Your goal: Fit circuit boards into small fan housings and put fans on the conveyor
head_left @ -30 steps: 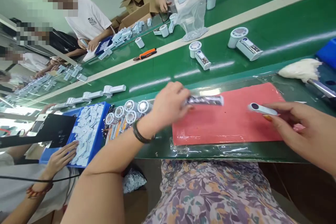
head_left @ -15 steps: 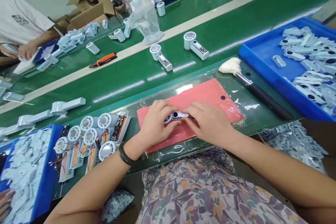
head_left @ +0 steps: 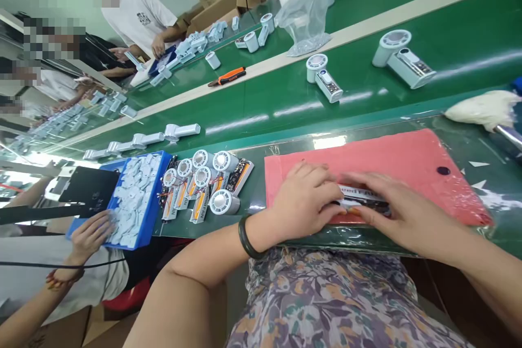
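Over the pink mat (head_left: pixel 391 155), both my hands are closed on one small handheld fan (head_left: pixel 361 193), its handle turned so that lettering ending in "FAN" shows. My left hand (head_left: pixel 305 201) wraps the fan's left end and hides it. Around the right part of the handle, my right hand (head_left: pixel 395 209) grips with thumb and fingers. To my left stand several part-built fans (head_left: pixel 203 176) with round heads up and open handles showing wires and orange parts. A black oval piece (head_left: pixel 443 171) lies at the mat's right side.
Two fans (head_left: pixel 324 77) (head_left: pixel 403 58) lie on the green belt (head_left: pixel 253 103) ahead. Pliers (head_left: pixel 228 76) and a plastic bag (head_left: pixel 304 22) are beyond. A cloth-tipped tool (head_left: pixel 485 110) sits right. A co-worker's hand (head_left: pixel 93 234) touches a blue bin (head_left: pixel 157 201) of pale covers.
The view has swung to the left, bringing a co-worker's arm and the left bin further in. The fan has been rolled in my hands, from its black-dotted face to its lettered side.
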`<state>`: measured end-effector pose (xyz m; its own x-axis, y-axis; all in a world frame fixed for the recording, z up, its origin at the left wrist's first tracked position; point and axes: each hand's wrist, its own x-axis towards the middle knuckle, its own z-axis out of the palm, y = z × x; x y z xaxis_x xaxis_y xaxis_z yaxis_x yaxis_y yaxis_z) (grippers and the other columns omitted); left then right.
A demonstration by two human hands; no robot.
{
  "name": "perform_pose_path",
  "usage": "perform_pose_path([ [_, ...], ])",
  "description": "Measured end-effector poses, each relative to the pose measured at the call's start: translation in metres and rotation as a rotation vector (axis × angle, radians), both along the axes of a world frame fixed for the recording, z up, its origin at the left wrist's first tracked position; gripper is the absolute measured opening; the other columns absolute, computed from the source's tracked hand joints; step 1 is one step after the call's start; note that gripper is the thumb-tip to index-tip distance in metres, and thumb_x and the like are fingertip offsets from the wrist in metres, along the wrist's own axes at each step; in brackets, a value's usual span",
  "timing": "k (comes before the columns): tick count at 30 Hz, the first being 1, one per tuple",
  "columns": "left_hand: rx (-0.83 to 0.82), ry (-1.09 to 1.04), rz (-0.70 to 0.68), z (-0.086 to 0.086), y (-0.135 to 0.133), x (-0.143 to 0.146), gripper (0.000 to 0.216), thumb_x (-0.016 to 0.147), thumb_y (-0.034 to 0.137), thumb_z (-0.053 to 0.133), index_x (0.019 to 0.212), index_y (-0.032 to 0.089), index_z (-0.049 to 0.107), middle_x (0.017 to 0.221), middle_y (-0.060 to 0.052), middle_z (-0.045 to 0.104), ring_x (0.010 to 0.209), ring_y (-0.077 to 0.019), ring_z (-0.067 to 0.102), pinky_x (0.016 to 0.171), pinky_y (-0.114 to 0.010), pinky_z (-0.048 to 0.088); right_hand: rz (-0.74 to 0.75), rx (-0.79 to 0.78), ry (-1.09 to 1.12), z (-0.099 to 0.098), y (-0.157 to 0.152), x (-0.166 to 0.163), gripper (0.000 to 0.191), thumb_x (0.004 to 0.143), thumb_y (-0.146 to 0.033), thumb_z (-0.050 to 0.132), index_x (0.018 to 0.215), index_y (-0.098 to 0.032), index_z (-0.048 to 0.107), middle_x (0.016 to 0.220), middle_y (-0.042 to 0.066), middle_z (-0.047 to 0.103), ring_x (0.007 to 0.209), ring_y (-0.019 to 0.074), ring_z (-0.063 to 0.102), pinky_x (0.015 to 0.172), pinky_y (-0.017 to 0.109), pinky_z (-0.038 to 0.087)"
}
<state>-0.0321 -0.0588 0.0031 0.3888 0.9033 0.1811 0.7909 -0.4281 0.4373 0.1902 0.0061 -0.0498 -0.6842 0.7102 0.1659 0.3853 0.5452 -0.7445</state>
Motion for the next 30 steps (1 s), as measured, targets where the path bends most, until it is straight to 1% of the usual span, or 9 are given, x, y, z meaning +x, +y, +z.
perform_pose_path([
  [2,-0.041,0.037,0.015,0.002,-0.008,0.004,0.021,0.099,0.032,0.059,0.112,0.019,0.068,0.125,-0.011,0.070,0.129,-0.0300,0.059,0.112,-0.053,0.045,0.058,0.070,-0.017,-0.001,-0.005,0.002,0.045,0.096,-0.046,0.056,0.141,-0.040,0.057,0.132,0.006,0.071,0.116,0.0327,0.069,0.094,0.055,0.059],
  [4,-0.080,0.067,0.039,0.003,-0.009,0.009,0.023,0.099,0.026,0.058,0.118,0.017,0.067,0.126,-0.011,0.071,0.129,-0.0309,0.059,0.112,-0.055,0.045,0.057,0.116,-0.014,-0.002,-0.008,0.001,0.045,0.099,-0.042,0.051,0.143,-0.039,0.058,0.127,0.007,0.073,0.113,0.0326,0.069,0.092,0.055,0.058],
  [7,-0.121,0.086,0.043,0.003,-0.003,0.012,0.021,0.099,0.024,0.056,0.114,0.017,0.069,0.118,-0.011,0.074,0.118,-0.0299,0.064,0.105,-0.052,0.050,0.010,0.144,-0.045,0.001,-0.010,-0.005,0.043,0.101,-0.036,0.044,0.140,-0.032,0.062,0.120,0.011,0.074,0.108,0.0325,0.069,0.090,0.055,0.056],
  [10,-0.120,0.051,0.025,0.005,0.001,0.010,0.019,0.099,0.024,0.056,0.110,0.018,0.070,0.113,-0.011,0.074,0.109,-0.0281,0.066,0.100,-0.049,0.053,0.022,0.100,-0.079,0.010,-0.009,-0.008,0.039,0.101,-0.032,0.044,0.132,-0.023,0.067,0.121,0.013,0.072,0.110,0.0308,0.067,0.095,0.053,0.054],
  [13,-0.050,0.010,0.019,0.004,0.000,0.006,0.019,0.098,0.022,0.058,0.114,0.019,0.068,0.119,-0.010,0.074,0.119,-0.0308,0.063,0.107,-0.054,0.050,0.067,0.033,-0.100,0.019,-0.008,-0.007,0.039,0.101,-0.029,0.046,0.134,-0.020,0.064,0.126,0.013,0.070,0.116,0.0301,0.063,0.101,0.053,0.050],
  [16,-0.024,0.003,0.012,0.001,-0.004,0.003,0.024,0.095,0.016,0.059,0.118,0.020,0.066,0.124,-0.008,0.074,0.127,-0.0326,0.058,0.112,-0.058,0.047,0.091,-0.006,-0.097,0.025,-0.008,-0.006,0.041,0.102,-0.026,0.045,0.139,-0.020,0.059,0.130,0.012,0.069,0.119,0.0295,0.060,0.104,0.053,0.046],
  [23,-0.076,0.029,0.057,0.006,0.000,0.011,0.017,0.094,0.014,0.059,0.108,0.018,0.067,0.108,-0.009,0.074,0.103,-0.0285,0.066,0.093,-0.052,0.056,0.055,-0.023,-0.116,0.028,-0.010,-0.013,0.034,0.099,-0.022,0.048,0.127,-0.019,0.066,0.117,0.012,0.070,0.110,0.0294,0.058,0.096,0.048,0.044],
  [26,-0.074,0.053,0.029,0.010,0.001,0.009,0.019,0.093,0.013,0.060,0.110,0.018,0.066,0.112,-0.009,0.074,0.110,-0.0302,0.065,0.098,-0.054,0.055,0.066,-0.031,-0.103,0.026,-0.009,-0.012,0.034,0.099,-0.023,0.050,0.130,-0.019,0.065,0.120,0.012,0.070,0.111,0.0291,0.058,0.096,0.047,0.043],
  [30,-0.060,0.056,0.013,0.011,-0.003,0.004,0.024,0.095,0.013,0.057,0.117,0.021,0.064,0.121,-0.008,0.074,0.126,-0.0307,0.060,0.107,-0.055,0.052,0.133,0.015,-0.075,0.020,-0.008,-0.008,0.042,0.098,-0.024,0.056,0.140,-0.020,0.058,0.132,0.011,0.067,0.117,0.0292,0.056,0.099,0.047,0.042],
])
